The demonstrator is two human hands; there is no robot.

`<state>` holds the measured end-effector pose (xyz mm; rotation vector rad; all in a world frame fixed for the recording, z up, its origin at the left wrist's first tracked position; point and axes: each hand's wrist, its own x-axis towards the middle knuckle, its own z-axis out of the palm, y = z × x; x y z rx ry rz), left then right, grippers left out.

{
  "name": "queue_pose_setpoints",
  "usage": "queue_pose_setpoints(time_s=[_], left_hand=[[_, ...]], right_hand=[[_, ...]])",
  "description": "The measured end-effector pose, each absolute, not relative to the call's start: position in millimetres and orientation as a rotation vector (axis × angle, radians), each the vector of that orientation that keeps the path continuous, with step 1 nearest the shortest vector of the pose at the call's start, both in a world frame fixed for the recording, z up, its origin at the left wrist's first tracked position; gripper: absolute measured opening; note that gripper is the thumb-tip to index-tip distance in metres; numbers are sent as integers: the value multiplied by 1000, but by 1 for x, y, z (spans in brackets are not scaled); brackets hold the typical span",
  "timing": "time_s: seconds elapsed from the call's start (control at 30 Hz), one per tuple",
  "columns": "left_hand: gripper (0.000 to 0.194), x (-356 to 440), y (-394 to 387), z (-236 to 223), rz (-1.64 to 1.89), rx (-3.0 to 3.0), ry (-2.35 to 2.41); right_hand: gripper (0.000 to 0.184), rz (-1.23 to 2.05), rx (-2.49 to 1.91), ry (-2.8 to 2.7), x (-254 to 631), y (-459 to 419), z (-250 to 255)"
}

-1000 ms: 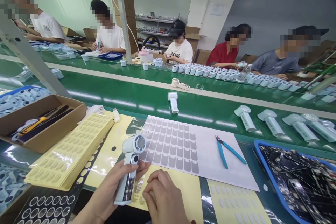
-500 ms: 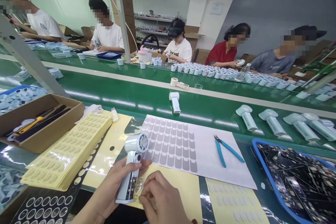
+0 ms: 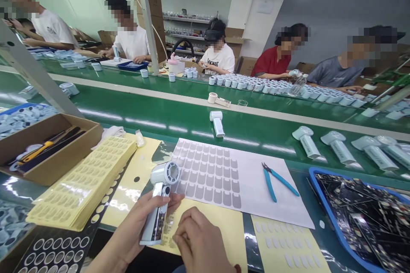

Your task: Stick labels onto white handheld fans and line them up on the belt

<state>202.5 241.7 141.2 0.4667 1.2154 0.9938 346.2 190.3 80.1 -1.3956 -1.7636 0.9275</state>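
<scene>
My left hand is wrapped round the handle of a small white hand-held fan, head up and tilted away from me. My right hand is beside the handle's lower end, fingers curled and pinched over a yellow backing sheet; what they pinch is too small to make out. Just beyond lies a white sheet of grey stickers, partly peeled.
Blue cutters lie on the white sheet. A stack of yellow sticker sheets and a cardboard box of tools are at left, a blue tray of black parts at right. Fans lie on the green conveyor. Several people work across it.
The fan has tipped slightly and dropped a little in my left hand. My right hand stays pinched beside the handle. Fans on the conveyor have shifted right.
</scene>
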Motion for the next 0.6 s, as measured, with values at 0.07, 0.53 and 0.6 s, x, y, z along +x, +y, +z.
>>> queue_pose_setpoints(time_s=[0.07,0.53,0.6], left_hand=[[8,203,242,141,998,491,1214],[42,208,243,143,903,612,1150],[48,213,243,143,971,561,1209]], right_hand=[[22,925,-1355,-1772,343,189,74],[4,1254,-1129,-1496,367,203,145],[9,1236,-1162,-1551,366,207,150]])
